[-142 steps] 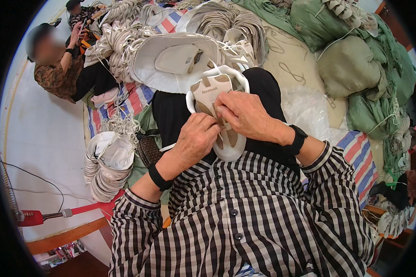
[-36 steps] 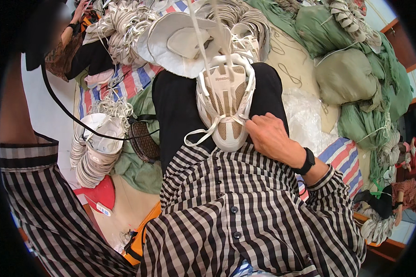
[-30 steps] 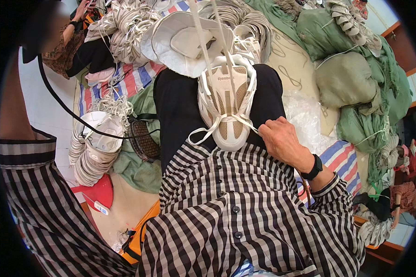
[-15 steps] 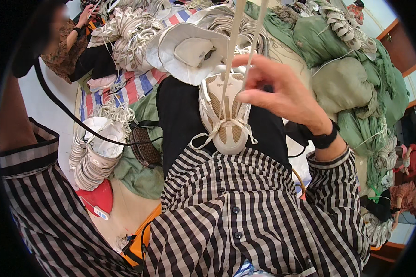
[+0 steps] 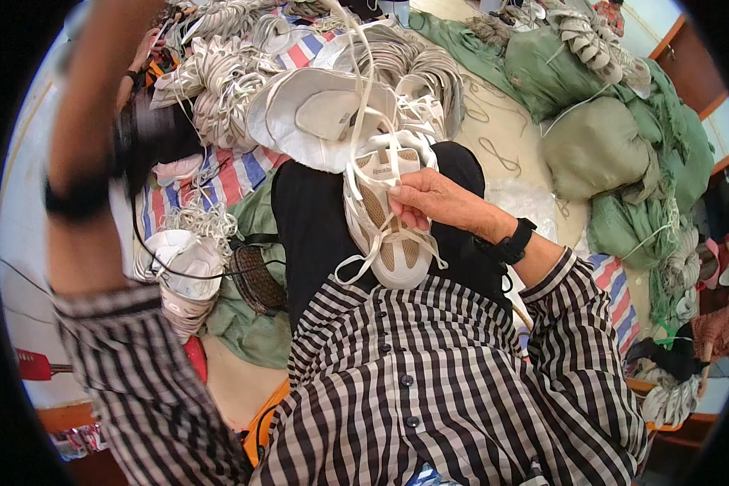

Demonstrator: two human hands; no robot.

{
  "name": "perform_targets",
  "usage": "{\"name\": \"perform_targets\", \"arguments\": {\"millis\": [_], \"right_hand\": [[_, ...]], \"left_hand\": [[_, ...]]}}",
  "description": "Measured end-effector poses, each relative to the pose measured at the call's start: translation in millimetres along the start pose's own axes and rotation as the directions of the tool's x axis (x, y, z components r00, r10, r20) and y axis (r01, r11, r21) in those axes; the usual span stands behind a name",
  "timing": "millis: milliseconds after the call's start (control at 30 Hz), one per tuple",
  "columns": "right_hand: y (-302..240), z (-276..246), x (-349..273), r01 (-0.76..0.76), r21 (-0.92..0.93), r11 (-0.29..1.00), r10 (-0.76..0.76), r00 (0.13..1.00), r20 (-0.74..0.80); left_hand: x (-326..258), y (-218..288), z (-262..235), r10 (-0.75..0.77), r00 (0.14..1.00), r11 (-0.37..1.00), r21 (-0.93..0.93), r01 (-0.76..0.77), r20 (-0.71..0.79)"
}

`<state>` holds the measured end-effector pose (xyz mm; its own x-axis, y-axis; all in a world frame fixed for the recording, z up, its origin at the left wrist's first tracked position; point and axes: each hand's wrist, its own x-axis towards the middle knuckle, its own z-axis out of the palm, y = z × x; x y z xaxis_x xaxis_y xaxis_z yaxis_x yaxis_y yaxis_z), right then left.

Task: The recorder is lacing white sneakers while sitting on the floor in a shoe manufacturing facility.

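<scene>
A white and beige shoe upper (image 5: 402,263) lies on my dark-trousered lap with its toe toward me. A pale shoelace (image 5: 369,69) crosses its lower part, ends in loose loops and rises in a slack strand past the top of the picture. My right hand (image 5: 426,199) is closed over the middle of the upper, thumb and fingers pinching the lace beside the eyelets. Its curled fingers partly hide the mesh. My left forearm (image 5: 85,162), blurred, reaches up at the left; the hand is beyond the upper edge.
White shoe uppers (image 5: 320,117) lie fanned just past my knees. More stacked uppers (image 5: 190,259) and a bundle of laces (image 5: 198,202) are at the left. Green sacks (image 5: 599,150) line the right. A black cord (image 5: 178,271) hangs at the left. Another person's hand (image 5: 144,49) shows at the upper left.
My right hand has come down from above the upper and closed on it. My left arm has swung up into view, blurred. The lace strands, straight and taut before, now hang slack and curved.
</scene>
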<state>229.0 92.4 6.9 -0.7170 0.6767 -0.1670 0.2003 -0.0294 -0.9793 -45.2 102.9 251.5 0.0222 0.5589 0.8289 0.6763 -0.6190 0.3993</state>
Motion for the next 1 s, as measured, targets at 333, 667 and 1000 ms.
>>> {"name": "perform_targets", "arguments": {"millis": [333, 667, 1000], "right_hand": [[0, 7, 1, -0.039, -0.001, 0.999, 0.039, 0.996, -0.08], [-49, -12, 48, 0.262, 0.083, 0.961, -0.237, 0.943, -0.232], [-12, -27, 51, 0.252, -0.009, 0.968, -0.243, 0.924, -0.296]], "left_hand": [[-297, 11, 100, 0.248, 0.72, 0.956, -0.283, -0.075, 0.648], [-309, 6, 109, 0.143, 0.466, 0.961, -0.235, 0.146, 0.873], [-309, -17, 83, -0.129, 0.69, 0.973, -0.044, 0.227, 0.713]]}}
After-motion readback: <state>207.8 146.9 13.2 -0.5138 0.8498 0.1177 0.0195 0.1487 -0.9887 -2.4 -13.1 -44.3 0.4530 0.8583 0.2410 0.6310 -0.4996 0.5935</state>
